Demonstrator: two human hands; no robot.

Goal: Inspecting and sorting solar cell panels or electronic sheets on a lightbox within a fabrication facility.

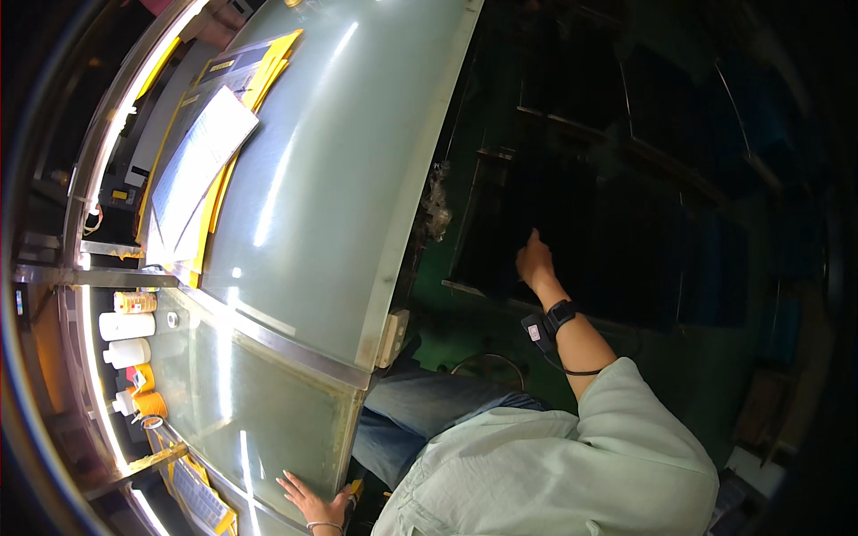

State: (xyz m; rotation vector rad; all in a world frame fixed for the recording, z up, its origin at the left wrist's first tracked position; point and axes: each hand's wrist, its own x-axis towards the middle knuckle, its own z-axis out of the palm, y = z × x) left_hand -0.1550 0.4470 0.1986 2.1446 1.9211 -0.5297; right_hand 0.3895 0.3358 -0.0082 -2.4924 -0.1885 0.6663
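My left hand (pixel 323 510) is at the near edge of a glass-topped work table (pixel 295 393), its fingers spread. Close by its thumb, a small yellow-orange object (pixel 356 489) shows at the table edge. Out to the right, my right hand (pixel 536 263) reaches over a large dark flat-sided thing (pixel 572 228), too dim to name. Its fingers look curled in, and whatever they hold, if anything, is lost in the dark. A black strapped device (pixel 560 314) is on my right wrist, with a small box (pixel 534 330) beside it.
Papers (pixel 201 170) lie over yellow folders (pixel 268 76) on the table's far section. White bottles (pixel 127 327) and an orange thread spool (pixel 150 405) line its left side. A socket box (pixel 392 338) juts from the table edge. Crumpled clear plastic (pixel 436 210) is beyond that edge.
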